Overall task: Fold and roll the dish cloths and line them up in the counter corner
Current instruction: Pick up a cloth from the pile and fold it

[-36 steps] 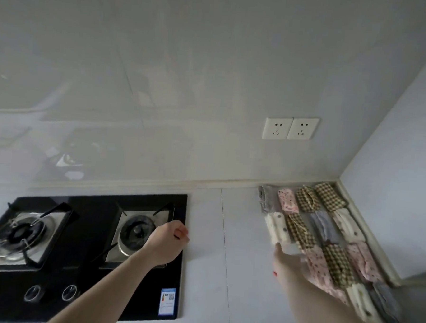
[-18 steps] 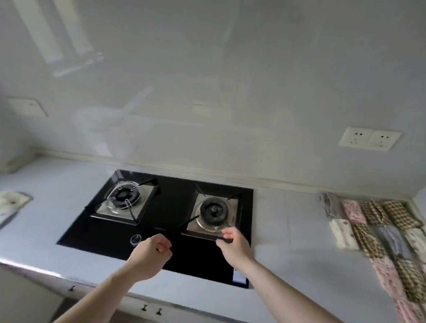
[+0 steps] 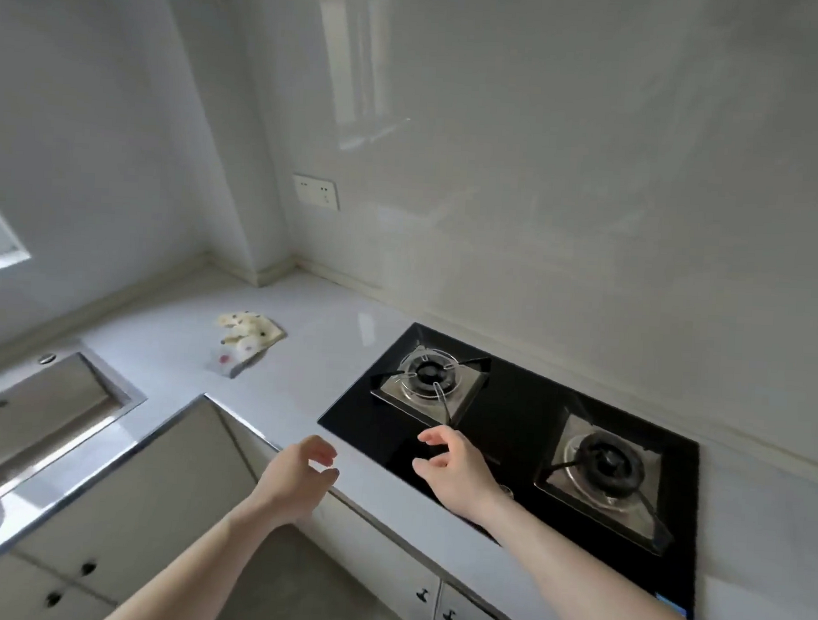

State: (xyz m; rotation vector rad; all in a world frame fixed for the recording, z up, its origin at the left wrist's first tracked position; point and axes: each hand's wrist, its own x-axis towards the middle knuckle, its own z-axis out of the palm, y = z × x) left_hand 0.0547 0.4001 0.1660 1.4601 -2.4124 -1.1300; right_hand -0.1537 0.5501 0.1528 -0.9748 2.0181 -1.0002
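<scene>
Counter [image 3: 168,344]: cloth [image 3: 245,342] beyond left hand [image 3: 294,477] (apart)

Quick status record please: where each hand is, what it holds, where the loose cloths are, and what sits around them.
left hand: above the counter edge, fingers loosely curled, holding nothing
right hand: over the front of the stove, fingers relaxed, holding nothing
cloths: small loose pile lying on the counter, left of the stove, not rolled
stove: black, two burners, nothing on them
sink: far left, set into the counter
rolled cloths: none in view
</scene>
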